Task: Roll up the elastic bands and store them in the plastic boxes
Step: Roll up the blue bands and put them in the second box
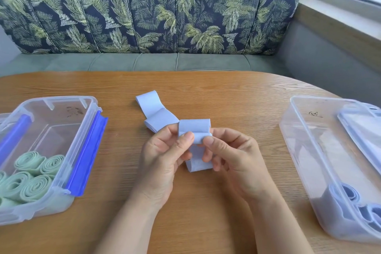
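1. Our left hand (165,156) and right hand (233,161) pinch the blue band (194,126) above the table's (226,93) middle, thumbs clamped on its small curl; the loose tail trails toward the far edge.
2. We should keep the band's edges aligned and each turn tight, feeding the tail in evenly; slack would likely spring open.
3. The right box (296,130), at the right edge, holds blue rolls (346,192); the left box (68,99) holds green rolls (37,179); ours likely goes right.

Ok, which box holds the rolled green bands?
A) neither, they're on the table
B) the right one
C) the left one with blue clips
C: the green rolls sit in the left box; the right box holds blue rolls.
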Motion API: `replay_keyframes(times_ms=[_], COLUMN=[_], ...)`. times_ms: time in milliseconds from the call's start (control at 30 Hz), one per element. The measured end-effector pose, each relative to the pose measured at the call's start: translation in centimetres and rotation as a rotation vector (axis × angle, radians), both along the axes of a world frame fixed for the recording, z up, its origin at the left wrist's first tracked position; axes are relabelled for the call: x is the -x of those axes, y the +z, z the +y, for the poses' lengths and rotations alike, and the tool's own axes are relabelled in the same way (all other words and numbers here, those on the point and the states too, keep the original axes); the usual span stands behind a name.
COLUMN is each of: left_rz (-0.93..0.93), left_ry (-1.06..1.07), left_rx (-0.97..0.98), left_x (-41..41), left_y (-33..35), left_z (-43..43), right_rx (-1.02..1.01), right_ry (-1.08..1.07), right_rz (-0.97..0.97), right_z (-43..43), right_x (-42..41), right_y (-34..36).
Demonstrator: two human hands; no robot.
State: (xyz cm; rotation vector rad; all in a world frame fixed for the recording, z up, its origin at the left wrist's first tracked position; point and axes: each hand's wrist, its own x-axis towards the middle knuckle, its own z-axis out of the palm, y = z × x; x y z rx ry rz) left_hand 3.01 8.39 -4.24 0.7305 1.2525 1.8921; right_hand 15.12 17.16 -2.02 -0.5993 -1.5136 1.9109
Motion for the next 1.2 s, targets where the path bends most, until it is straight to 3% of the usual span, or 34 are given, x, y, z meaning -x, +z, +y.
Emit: replay_keyframes(times_ms=[200, 300, 400, 767, 933, 1200], left_rz=[0.089, 0.027, -0.012, 0.139, 0.135, 0.206], left_ry=[0.067, 0.050, 0.006, -0.048, 0.035, 0.076], left_rx=[-0.048, -0.063, -0.045, 0.070, 0.124, 0.168], left_x=[-0.1, 0.1, 0.3, 0.8, 0.6, 0.2], left_y=[0.3, 0.3, 0.3, 0.2, 0.3, 0.6], left_z=[0.0, 0.0, 0.0, -0.1, 0.1, 0.2], right_rx=[-0.037, -0.042, -0.049, -0.063, 0.141, 0.141], right_ry=[-0.026, -0.009, 0.011, -0.082, 0.001, 0.110], right_rz=[0.028, -0.001, -0.040, -0.197, -0.088, -0.050], right_z=[0.0, 0.0, 0.0, 0.2, 0.7, 0.6], right_x=[0.0, 0.1, 0.1, 0.1, 0.0, 0.0], right_y=[-0.1, -0.5, -0.4, -0.7, -0.9, -1.2])
